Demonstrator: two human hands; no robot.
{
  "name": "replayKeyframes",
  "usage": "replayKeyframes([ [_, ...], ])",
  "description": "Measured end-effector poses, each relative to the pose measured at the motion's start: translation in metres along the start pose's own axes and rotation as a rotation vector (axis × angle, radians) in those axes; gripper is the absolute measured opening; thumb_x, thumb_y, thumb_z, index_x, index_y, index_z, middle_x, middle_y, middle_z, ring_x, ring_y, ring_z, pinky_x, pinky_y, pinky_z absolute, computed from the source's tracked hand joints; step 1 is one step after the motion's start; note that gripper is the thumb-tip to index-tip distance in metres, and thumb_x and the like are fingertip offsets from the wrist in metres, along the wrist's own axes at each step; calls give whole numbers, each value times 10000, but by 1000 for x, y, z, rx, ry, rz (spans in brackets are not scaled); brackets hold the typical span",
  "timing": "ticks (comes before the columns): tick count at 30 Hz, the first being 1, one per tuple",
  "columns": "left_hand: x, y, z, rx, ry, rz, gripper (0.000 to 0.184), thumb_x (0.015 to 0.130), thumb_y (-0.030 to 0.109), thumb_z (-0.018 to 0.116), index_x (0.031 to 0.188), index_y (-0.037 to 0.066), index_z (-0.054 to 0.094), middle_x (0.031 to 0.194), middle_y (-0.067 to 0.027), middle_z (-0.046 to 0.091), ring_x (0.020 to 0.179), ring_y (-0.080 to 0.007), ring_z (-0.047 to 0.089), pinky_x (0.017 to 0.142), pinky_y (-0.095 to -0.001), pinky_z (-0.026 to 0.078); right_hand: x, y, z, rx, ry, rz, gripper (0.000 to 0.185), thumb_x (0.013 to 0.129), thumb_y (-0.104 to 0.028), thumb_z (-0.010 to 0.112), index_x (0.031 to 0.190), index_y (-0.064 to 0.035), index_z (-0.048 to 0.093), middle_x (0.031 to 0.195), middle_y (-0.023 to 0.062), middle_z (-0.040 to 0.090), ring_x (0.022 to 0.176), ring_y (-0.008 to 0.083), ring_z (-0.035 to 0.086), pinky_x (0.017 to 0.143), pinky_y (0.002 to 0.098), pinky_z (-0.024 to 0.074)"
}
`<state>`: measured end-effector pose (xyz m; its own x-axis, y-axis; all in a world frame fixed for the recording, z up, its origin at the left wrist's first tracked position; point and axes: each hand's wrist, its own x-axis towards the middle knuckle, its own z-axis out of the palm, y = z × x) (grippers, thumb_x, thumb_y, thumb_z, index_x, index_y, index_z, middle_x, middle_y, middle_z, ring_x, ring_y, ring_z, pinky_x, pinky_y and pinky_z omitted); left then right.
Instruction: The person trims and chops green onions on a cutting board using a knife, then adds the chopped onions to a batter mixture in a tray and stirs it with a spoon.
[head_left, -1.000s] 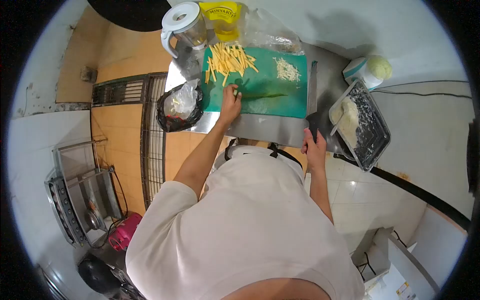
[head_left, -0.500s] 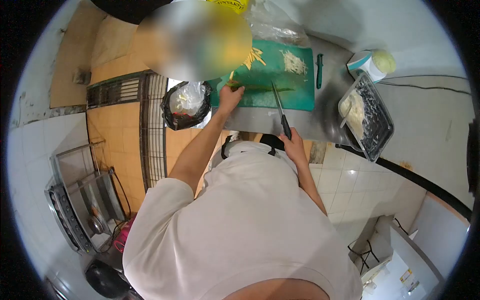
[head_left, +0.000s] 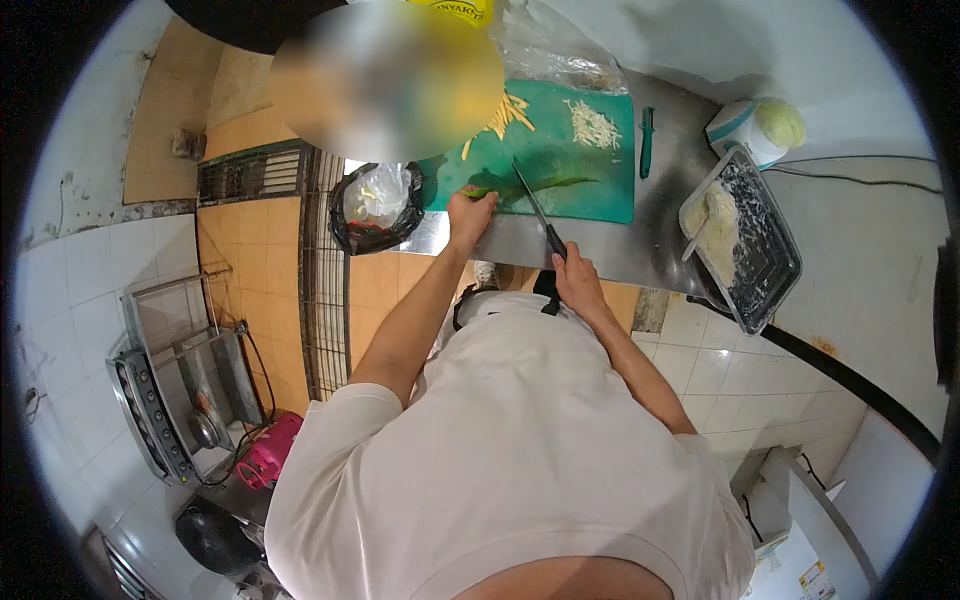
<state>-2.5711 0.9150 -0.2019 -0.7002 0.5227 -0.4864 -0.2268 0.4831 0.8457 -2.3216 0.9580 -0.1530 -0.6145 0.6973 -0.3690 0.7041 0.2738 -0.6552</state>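
Here | green vegetable [head_left: 564, 183] | extends rightward from left grip [head_left: 472, 213]

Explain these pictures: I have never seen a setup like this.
No machine here: a person works with bare hands, seen by a camera worn on their head, looking forward and down. On the metal table lies a green cutting board with yellowish strips and pale shreds. A green tool lies to its right; further right is a dark tray of pale, floury stuff. The left grip holds one end of a long green vegetable; the right grip holds a black-handled knife, its blade over the vegetable. A blurred oval hides some things.
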Motion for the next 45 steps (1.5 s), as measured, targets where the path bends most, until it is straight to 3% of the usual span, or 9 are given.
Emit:
replayKeyframes([
  [7, 9, -10, 17, -29, -167, 245, 152, 783, 79, 758, 811, 21, 621, 730, -40, 648, 691, -117, 629, 647, -285, 513, 3, 14, -8, 52, -61, -1, 337, 1036, -274, 481, 1197, 22, 470, 836, 351, 627, 832, 548, 601, 746, 611, 464],
  [13, -10, 16, 30, 35, -225, 412, 246, 816, 3, 718, 1057, 15, 675, 844, -73, 698, 832, -177, 688, 769, -315, 536, 7, 29, -5, 65, -98, 12, 393, 1043, -334, 448, 1243, 5, 460, 945, 385, 614, 923, 528, 600, 837, 613, 453],
  [16, -4, 23, 31, 331, -255, 524, 338, 845, 64, 753, 1171, 25, 672, 923, -130, 727, 841, -217, 701, 765, -351, 542, 9, 29, -9, 99, -121, 21, 402, 1044, -348, 444, 1236, 4, 470, 985, 360, 625, 947, 523, 601, 866, 602, 453],
  [25, 8, 14, 49, 554, -135, 581, 250, 802, 145, 777, 997, 3, 708, 832, -173, 706, 732, -330, 668, 695, -409, 532, 12, 43, -24, 336, -70, 219, 433, 1034, -352, 463, 1242, 24, 517, 971, 313, 649, 978, 499, 614, 863, 548, 455],
  [28, 2, 19, 57, 554, -110, 529, 299, 798, 186, 782, 1034, 18, 704, 895, -170, 695, 807, -343, 672, 721, -432, 534, 11, 62, -24, 364, -54, 255, 440, 1035, -354, 465, 1253, 24, 521, 970, 304, 653, 977, 485, 621, 862, 529, 461],
  [31, -3, 29, 65, 565, -49, 717, 323, 810, 202, 769, 1080, 41, 695, 978, -147, 671, 881, -352, 663, 737, -443, 532, 11, 77, -16, 367, -10, 234, 417, 1036, -349, 467, 1213, 23, 533, 945, 286, 659, 963, 470, 632, 845, 518, 464],
  [34, 1, 31, 69, 786, -97, 725, 332, 827, 206, 745, 1122, 66, 685, 1010, -120, 641, 915, -339, 649, 749, -452, 535, 10, 85, -8, 407, 59, 243, 395, 1036, -342, 474, 1182, 19, 540, 906, 257, 666, 924, 448, 646, 821, 507, 472],
  [37, -3, 32, 75, 834, -67, 938, 280, 861, 196, 695, 1114, 77, 691, 959, -105, 633, 898, -314, 647, 738, -428, 550, 4, 79, -21, 468, 110, 318, 389, 1034, -340, 482, 1184, 14, 544, 876, 228, 670, 873, 428, 652, 797, 497, 484],
  [45, -13, 32, 88, 1155, -104, 1027, 286, 891, 219, 649, 1152, 106, 683, 1071, -79, 585, 986, -289, 614, 661, -430, 584, -20, 68, -48, 599, 258, 400, 343, 1040, -312, 494, 1157, 5, 553, 847, 150, 666, 775, 318, 654, 703, 451, 489],
])
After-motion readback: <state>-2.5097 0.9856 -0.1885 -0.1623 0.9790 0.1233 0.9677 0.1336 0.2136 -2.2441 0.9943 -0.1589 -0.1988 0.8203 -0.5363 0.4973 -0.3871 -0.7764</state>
